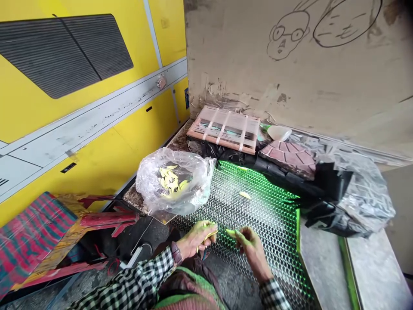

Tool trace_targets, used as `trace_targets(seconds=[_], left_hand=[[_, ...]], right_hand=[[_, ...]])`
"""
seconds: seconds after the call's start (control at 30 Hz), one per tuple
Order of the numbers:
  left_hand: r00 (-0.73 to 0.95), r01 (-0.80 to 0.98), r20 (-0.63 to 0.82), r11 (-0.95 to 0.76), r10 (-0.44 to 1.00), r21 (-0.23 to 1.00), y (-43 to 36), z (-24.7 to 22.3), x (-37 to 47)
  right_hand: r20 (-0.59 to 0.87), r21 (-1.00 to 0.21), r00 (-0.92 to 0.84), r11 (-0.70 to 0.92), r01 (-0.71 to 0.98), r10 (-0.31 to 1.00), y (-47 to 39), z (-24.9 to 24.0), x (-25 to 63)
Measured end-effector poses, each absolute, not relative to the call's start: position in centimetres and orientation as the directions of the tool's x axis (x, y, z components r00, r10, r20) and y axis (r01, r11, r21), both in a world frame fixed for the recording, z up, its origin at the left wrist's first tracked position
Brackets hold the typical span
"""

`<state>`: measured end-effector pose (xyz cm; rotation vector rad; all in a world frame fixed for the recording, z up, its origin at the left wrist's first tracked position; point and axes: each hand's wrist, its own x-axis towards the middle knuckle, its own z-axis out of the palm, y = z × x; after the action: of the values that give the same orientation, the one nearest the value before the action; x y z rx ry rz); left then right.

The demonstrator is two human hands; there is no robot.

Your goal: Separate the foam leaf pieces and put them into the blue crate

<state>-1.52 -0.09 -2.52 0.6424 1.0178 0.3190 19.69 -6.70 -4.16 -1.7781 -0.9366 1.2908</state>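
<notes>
My left hand (199, 237) is closed around some thin yellow leaf-shaped pieces (210, 235), their number hidden by the fingers. Between the thumb and fingers of my right hand (253, 249) is one yellow-green leaf-shaped piece (231, 233), its tip towards the left hand. Both hands are over the near part of a honeycomb-like mesh surface (258, 219) with green light along its edges. Another yellow piece (245, 195) lies loose on the mesh. Beyond my left hand, a see-through plastic bag (196, 198) stands wide at the mouth, with several yellow pieces (172, 178) inside.
A wrapped pinkish frame (226, 129) and a segmented pink block (288, 157) rest on black plastic (280, 174) behind the mesh. Crumpled plastic (364, 193) lies at right, before a cardboard wall (290, 82). A yellow machine (138, 146) and a cloth-covered seat (35, 241) stand left.
</notes>
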Motion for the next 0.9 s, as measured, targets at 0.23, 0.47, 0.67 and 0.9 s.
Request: trace_targets(seconds=[0.23, 0.47, 0.67, 0.9], left_hand=[[0.527, 0.020, -0.631, 0.734, 0.569, 0.679, -0.1, -1.9, -1.3], [0.544, 0.053, -0.645, 0.745, 0.537, 0.665, 0.2, -2.2, -0.9], [0.403, 0.073, -0.701, 0.742, 0.589, 0.666, 0.4, -2.9, -2.0], [0.463, 0.006, -0.656, 0.738, 0.596, 0.675, 0.6, -2.0, -1.9]], right_hand=[[-0.082, -0.812, 0.172, -0.166, 0.559, 0.982, -5.4, -2.0, 18.4], [-0.094, -0.931, -0.066, -0.064, 0.359, 0.993, -6.2, -0.5, 15.7], [-0.151, -0.875, 0.305, -0.270, 0.402, 0.940, -6.4, -5.2, 19.0], [0.215, -0.575, 0.139, 0.010, 0.818, 0.967, -7.2, -8.5, 20.6]])
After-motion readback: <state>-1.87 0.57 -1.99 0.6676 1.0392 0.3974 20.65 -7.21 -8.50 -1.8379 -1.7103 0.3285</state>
